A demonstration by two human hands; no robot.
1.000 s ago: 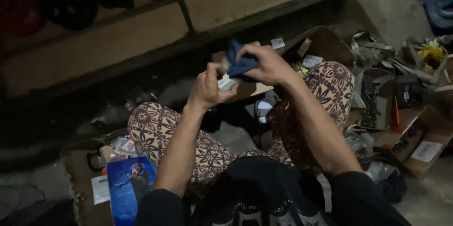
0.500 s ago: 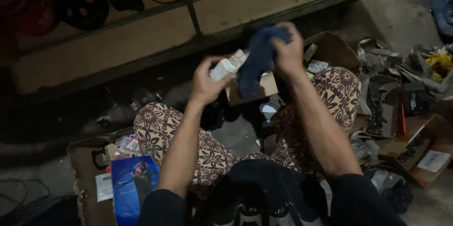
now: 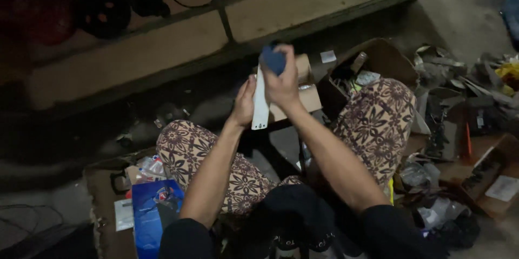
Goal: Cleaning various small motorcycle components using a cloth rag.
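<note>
Left hand (image 3: pixel 244 102): it holds the white flat piece (image 3: pixel 260 102) upright from the side; the grip is closed on its left edge, with the palm against it.
Right hand (image 3: pixel 282 80): clenched around a blue cloth (image 3: pixel 273 59), which it presses on the top of the white piece.
Where the white piece is: in the air in front of the person, above the gap between the two knees, not resting on anything.
Risk of dropping: I think the piece could slip down, because it is held mostly along one edge while the other hand pushes on it from above; it would fall to the floor (image 3: pixel 216 107) between the legs.
Risk of losing it: the floor is dark and crowded with small parts, so a fallen piece or the cloth may be hard to find again.
Risk from pressure: the piece looks thin and long; strong pressing at the top could bend it, though I cannot tell the material.
Count, in hand: one white piece, one blue cloth.
Count, boxes: two open cardboard boxes behind the hands, a paler one (image 3: pixel 303 94) and a darker one (image 3: pixel 373 61); more flat cardboard lies at the right.
Count, other: one blue packet (image 3: pixel 148 213) by the left knee; the loose scrap at the right is too mixed to count.
</note>
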